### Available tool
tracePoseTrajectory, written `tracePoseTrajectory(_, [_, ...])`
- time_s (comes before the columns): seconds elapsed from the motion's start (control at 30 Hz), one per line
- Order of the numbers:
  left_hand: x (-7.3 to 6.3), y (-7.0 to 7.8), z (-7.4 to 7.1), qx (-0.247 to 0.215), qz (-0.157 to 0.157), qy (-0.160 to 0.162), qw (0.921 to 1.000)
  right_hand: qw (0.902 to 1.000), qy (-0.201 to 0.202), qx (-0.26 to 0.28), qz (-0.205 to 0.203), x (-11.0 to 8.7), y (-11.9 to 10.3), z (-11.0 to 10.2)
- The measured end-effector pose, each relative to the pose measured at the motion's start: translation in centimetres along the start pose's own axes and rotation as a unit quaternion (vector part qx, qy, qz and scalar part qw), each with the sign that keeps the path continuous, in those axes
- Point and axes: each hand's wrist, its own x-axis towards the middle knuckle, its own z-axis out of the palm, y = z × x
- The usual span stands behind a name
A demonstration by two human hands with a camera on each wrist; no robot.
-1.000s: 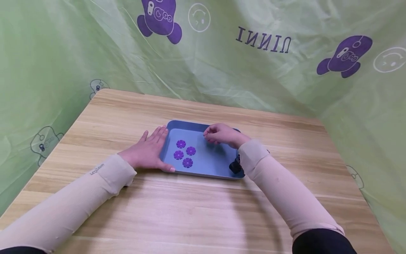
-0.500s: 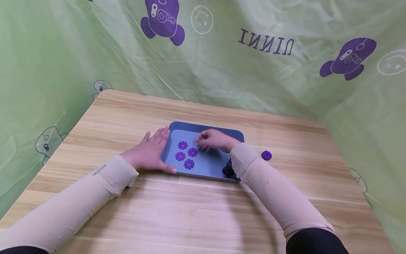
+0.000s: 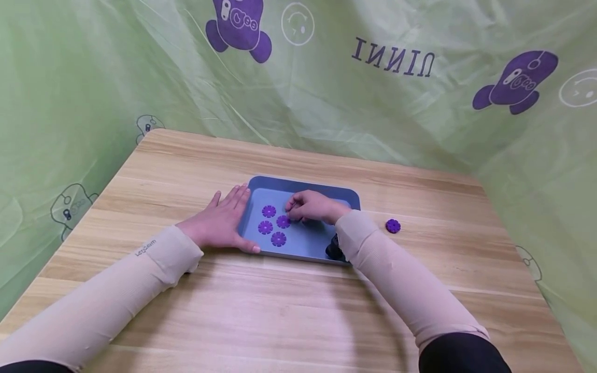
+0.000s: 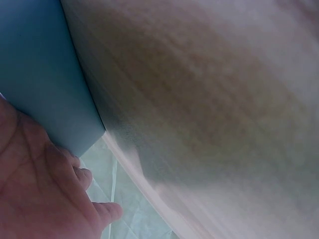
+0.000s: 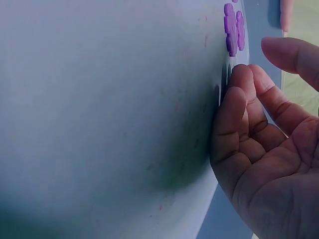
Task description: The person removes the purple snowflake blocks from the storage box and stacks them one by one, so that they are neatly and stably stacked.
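In the head view, a blue-grey tray (image 3: 303, 251) holds several purple notched snowflake discs (image 3: 279, 239) on its left side. My left hand (image 3: 216, 220) lies spread against the tray's left end, thumb along the front rim. In the left wrist view, that hand's (image 4: 45, 184) palm and fingers show beside the blue tray wall (image 4: 45, 74). My right hand (image 3: 313, 206) hovers low inside the tray, fingertips close to the nearest disc (image 3: 283, 221). The right wrist view shows that hand (image 5: 274, 144) loosely curled, thumb apart from the fingers, nothing seen between them.
Another purple notched disc (image 3: 393, 226), maybe stacked, lies on the wooden table (image 3: 280, 311) right of the tray. A black wrist camera (image 3: 335, 248) hangs under the right cuff. Green printed cloth (image 3: 326, 103) walls in the table behind and at the sides.
My right hand has moved left and slightly down toward the discs in the tray. The disc on the table has come out from behind the right sleeve. My left hand stays put.
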Motion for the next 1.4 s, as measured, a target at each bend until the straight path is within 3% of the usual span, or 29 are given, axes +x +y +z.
tracePoseTrajectory(0.37, [0.2, 0.1, -0.2, 0.004, 0.002, 0.0, 1.0, 0.9938, 0.006, -0.111, -0.014, 0.4, -0.4, 0.3])
tracePoseTrajectory(0.67, [0.4, 0.1, -0.2, 0.003, 0.001, 0.001, 1.0, 0.9867, 0.008, -0.159, -0.032, 0.7, -0.3, 0.7])
tracePoseTrajectory(1.17, [0.2, 0.0, 0.3, 0.005, -0.002, 0.007, 1.0, 0.99, 0.024, -0.131, -0.046, 0.3, 0.3, 0.4])
tracePoseTrajectory(1.4, [0.2, 0.0, 0.3, 0.0, 0.003, 0.012, 0.9999, 0.9953, 0.028, -0.09, -0.022, -0.6, 0.2, -0.3])
